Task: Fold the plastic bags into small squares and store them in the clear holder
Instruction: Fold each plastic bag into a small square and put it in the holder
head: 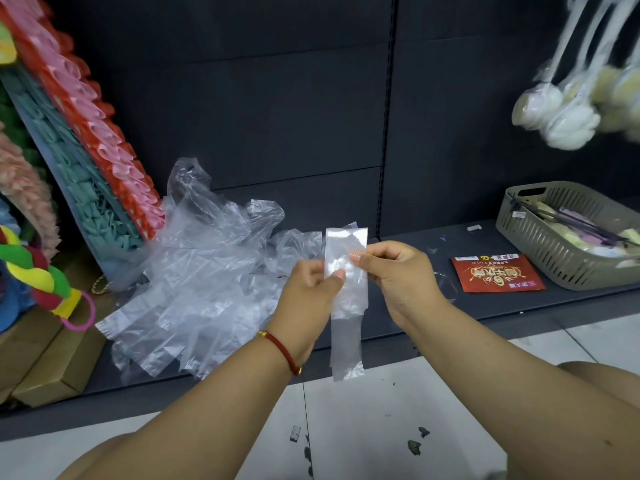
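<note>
- At the centre of the frame I hold one plastic bag (346, 289), already flattened into a long narrow strip; its top stands above my fingers and its tail hangs toward the lower centre.
- My left hand (311, 289) pinches the strip's left edge between thumb and curled fingers; my right hand (394, 268) pinches the right edge just above it.
- As I judge it, the next fold should run end to end: keep the edges lined up, press out trapped air, and crease firmly so the slippery film does not spring open.
- The loose pile of bags (207, 271) lies on the dark shelf (485, 306), left of centre.
- I cannot pick out the clear holder for certain.
- At right, a red packet (495, 273) carries gold Chinese characters and a large "6", upside down to me; I cannot read more.
- A grey basket (554, 251) at the right edge bears a small label, too small to read.
</note>
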Tool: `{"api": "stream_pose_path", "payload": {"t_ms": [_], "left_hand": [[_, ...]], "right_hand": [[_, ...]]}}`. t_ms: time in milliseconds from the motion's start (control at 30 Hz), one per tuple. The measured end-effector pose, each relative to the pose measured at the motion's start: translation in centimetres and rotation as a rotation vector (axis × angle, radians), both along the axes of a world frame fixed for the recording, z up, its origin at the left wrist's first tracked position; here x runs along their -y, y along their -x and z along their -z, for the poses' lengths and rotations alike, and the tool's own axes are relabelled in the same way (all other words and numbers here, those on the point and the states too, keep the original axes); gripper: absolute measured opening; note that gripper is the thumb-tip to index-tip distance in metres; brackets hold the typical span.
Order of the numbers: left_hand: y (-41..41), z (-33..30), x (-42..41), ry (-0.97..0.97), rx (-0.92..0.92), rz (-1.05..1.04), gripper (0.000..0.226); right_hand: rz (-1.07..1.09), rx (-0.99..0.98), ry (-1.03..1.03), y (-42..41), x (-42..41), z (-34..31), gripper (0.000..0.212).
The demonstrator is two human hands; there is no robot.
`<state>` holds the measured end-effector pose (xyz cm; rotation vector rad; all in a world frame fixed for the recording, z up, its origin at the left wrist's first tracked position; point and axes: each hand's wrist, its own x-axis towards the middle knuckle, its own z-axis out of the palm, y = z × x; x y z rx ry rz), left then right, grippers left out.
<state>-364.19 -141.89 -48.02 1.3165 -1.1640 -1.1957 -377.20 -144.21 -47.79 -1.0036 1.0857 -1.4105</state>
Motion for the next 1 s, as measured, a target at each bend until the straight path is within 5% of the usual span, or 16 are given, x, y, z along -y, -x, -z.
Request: {"api": "stream_pose_path", "payload": {"t_ms": [100,300,433,567,833,1000], "left_hand": [[0.1,0.5,-0.2,0.004,0.186,0.000,0.033],[-0.7,0.1,0.2,0.001,0.010,-0.112,0.028],[-1.5,-0.1,0.7,-0.007,-0.072,-0.193,0.022],[-1.5,-0.6,0.6,-0.066,-0.089,-0.139,0.016],[-1.3,-0.9,0.0,-0.104,0.001,0.044,0.030],[-1.0,-1.1,-0.7,0.013,0.130,0.098,0.044]], "right_hand": [[0.047,-0.005,-0.015,0.1,0.2,0.2,0.015],[-0.013,-0.206,-0.144,0.5,0.5,-0.2,0.033],[-0.375,-0.284,-0.432,0.8,-0.1,-0.8,0.061],[-0.516,-0.230,-0.461,0.1,-0.6,-0.3,0.086],[-0.430,-0.022,-0.311,0.8,-0.3,-0.6,0.053],[-0.382,-0.065,-0.230,1.4,0.0,-0.6,0.021]]}}
